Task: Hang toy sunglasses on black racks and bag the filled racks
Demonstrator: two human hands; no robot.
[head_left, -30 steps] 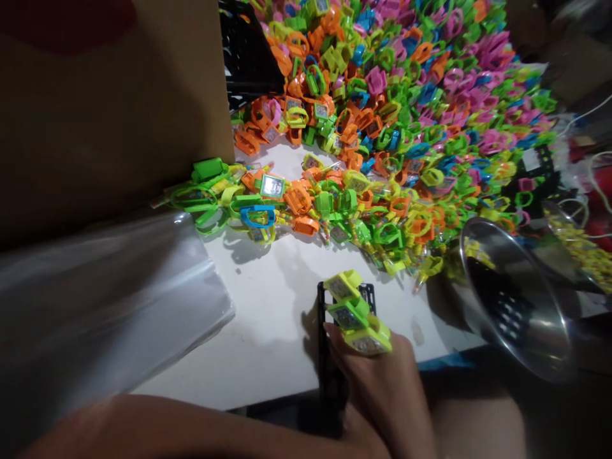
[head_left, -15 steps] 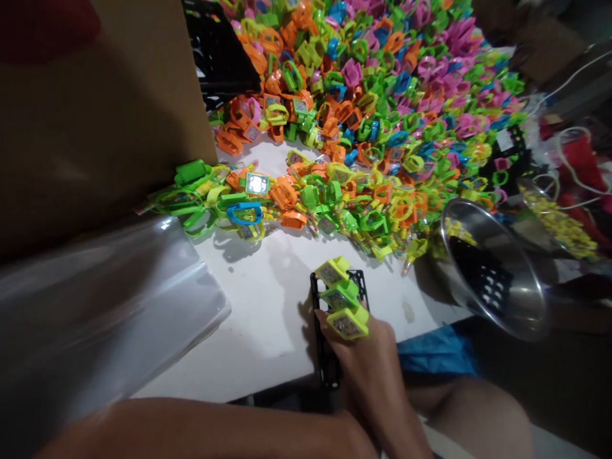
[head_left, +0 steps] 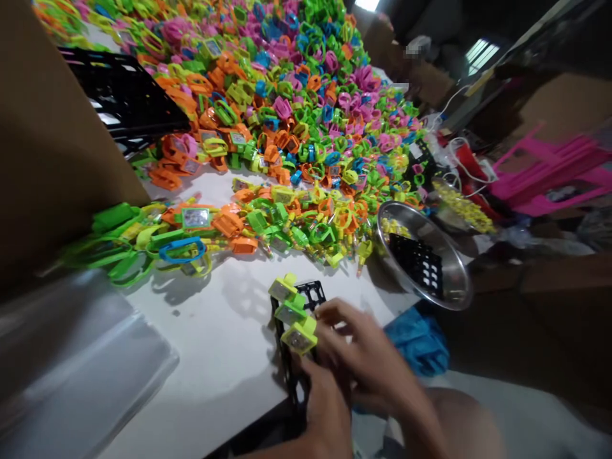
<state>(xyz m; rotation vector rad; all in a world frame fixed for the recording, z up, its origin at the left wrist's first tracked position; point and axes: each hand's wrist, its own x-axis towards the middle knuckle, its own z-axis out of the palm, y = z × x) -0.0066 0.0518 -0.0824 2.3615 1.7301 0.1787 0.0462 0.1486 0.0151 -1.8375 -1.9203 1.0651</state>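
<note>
A narrow black plastic rack point(head_left: 313, 292) with cut-out holes lies tilted over the table's near edge. Three toy watches in yellow and green stand in a row on it, the nearest a yellow toy watch point(head_left: 299, 338). My left hand point(head_left: 327, 395) is closed on the rack's near part, thumb just below that watch. Against the rack's right side, my right hand point(head_left: 361, 338) has its fingers bent inward beside the watches; its fingertips are partly hidden, and what they pinch cannot be made out.
A big heap of colourful toy watches point(head_left: 287, 127) covers the table's back. At left stand a cardboard box point(head_left: 43, 127) and clear plastic bags point(head_left: 86, 363). A metal bowl point(head_left: 456, 290) holding yellow pieces and a black rack sits at right, near a pink stool point(head_left: 549, 172).
The view has swung right, so the scene sits further left. My right hand has shifted from behind the watches to the rack's right side, and my left hand has come into sight below them.
</note>
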